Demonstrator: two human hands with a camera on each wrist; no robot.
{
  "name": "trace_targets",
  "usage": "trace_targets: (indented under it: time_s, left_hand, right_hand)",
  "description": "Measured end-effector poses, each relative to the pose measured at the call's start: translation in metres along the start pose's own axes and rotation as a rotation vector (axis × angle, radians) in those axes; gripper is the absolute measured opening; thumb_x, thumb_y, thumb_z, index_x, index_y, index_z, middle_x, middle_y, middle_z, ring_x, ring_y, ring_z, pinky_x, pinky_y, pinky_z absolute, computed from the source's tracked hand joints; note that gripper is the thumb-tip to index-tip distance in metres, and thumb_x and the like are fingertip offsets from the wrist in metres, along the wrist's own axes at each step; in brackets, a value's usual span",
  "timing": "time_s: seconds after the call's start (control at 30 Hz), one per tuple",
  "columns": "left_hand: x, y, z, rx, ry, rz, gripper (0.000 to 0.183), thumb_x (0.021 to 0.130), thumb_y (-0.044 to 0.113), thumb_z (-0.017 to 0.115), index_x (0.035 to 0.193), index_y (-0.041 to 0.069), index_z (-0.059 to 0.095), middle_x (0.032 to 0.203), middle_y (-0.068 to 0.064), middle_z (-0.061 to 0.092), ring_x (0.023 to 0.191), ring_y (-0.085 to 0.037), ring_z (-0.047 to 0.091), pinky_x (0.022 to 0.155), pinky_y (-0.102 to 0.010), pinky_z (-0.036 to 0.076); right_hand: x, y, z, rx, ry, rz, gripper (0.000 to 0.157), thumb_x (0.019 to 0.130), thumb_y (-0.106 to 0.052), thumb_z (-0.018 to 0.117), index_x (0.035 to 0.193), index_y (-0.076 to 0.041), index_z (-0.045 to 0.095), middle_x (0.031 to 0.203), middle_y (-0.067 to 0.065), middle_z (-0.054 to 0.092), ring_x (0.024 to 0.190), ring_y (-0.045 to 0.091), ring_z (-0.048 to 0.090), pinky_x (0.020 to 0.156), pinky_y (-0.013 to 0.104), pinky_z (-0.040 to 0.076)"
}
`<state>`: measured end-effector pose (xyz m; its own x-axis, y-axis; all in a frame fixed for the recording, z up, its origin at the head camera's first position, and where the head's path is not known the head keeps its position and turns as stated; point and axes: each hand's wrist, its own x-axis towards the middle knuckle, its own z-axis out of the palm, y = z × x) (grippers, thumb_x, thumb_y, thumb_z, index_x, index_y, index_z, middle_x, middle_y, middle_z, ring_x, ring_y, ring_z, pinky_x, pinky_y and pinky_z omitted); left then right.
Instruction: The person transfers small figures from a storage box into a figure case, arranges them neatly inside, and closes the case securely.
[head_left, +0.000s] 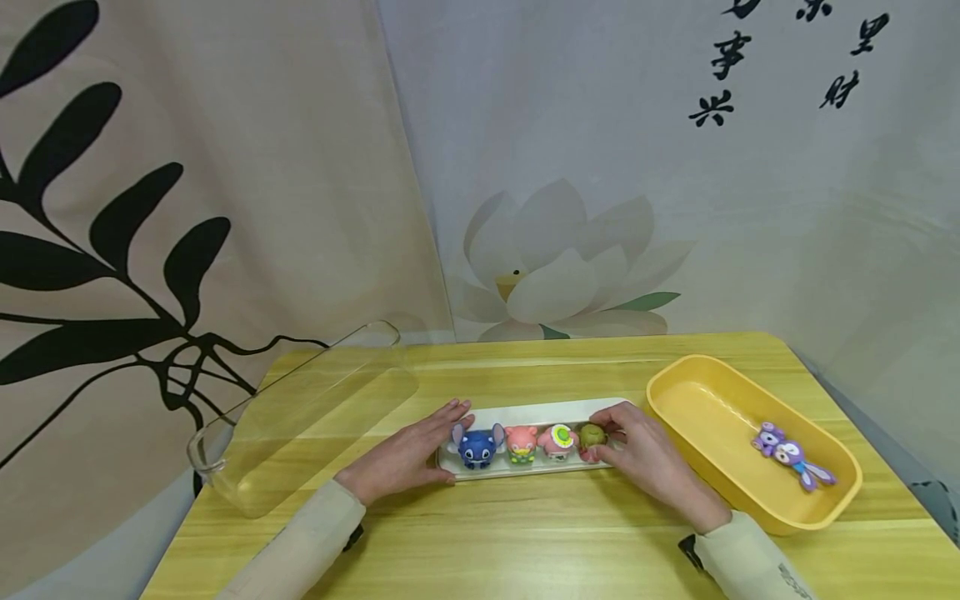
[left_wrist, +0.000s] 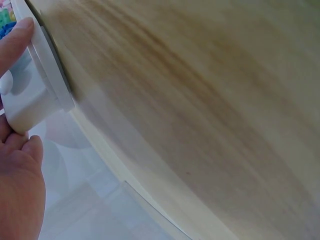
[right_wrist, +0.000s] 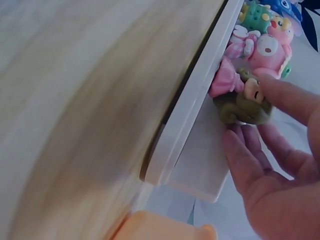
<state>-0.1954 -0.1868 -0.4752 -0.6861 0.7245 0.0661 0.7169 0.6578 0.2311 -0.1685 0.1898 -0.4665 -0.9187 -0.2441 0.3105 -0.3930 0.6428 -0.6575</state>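
Note:
A long white tray (head_left: 551, 414) lies on the table with a row of small figurines standing in it. From left, they are a blue big-eared figurine (head_left: 477, 446), a pink one with green clothing (head_left: 521, 444) and a pink one with a yellow-green disc on its head (head_left: 558, 442). My right hand (head_left: 651, 454) pinches an olive-haired doll in a pink dress (right_wrist: 242, 102) at the row's right end. My left hand (head_left: 408, 454) holds the tray's left end, thumb at the near edge and fingers at the far side.
A yellow basin (head_left: 720, 417) stands on the right of the table, with purple figurines (head_left: 795, 458) lying inside. At left, a clear long cover (head_left: 307, 417) reaches over the table's edge. A printed curtain (head_left: 555, 108) hangs behind the wooden table (head_left: 480, 550).

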Motion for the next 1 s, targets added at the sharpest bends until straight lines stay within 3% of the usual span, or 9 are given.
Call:
trace_targets:
  time_s: [0.23,0.63,1.0]
  left_hand:
    - [0.0013,-0.0012,0.0001,0.009,-0.001,0.000,0.094,0.083,0.045,0.073,0.156,0.019,0.020,0.162,-0.001,0.010,0.146,-0.018,0.012,0.113,-0.039,0.028]
    - [0.0021,-0.0014,-0.0006,0.006,-0.005,-0.003,0.094,0.083,0.045,0.073,0.156,0.020,0.021,0.162,0.001,0.009,0.146,-0.017,0.012,0.113,-0.039,0.028]
    - [0.0000,-0.0009,0.0005,-0.008,0.007,0.011,0.094,0.083,0.043,0.074,0.156,0.018,0.020,0.162,-0.002,0.010,0.146,-0.019,0.012,0.113,-0.041,0.028]
  right_hand:
    - [-0.0031,0.0026,-0.0025,-0.016,-0.011,-0.006,0.041,0.073,-0.021,0.087,0.106,-0.011,0.067,0.101,-0.004,0.061,0.093,0.013,0.062,0.084,0.033,0.056]
    - [-0.0034,0.0068,-0.0003,-0.040,0.019,-0.073,0.032,0.075,0.001,0.080,0.104,-0.007,0.068,0.096,-0.003,0.063,0.086,0.011,0.064,0.079,0.033,0.058]
    - [-0.0050,0.0019,-0.0035,-0.112,0.026,-0.074,0.041,0.076,-0.006,0.081,0.113,-0.005,0.066,0.101,-0.001,0.065,0.091,0.015,0.064,0.080,0.035,0.057]
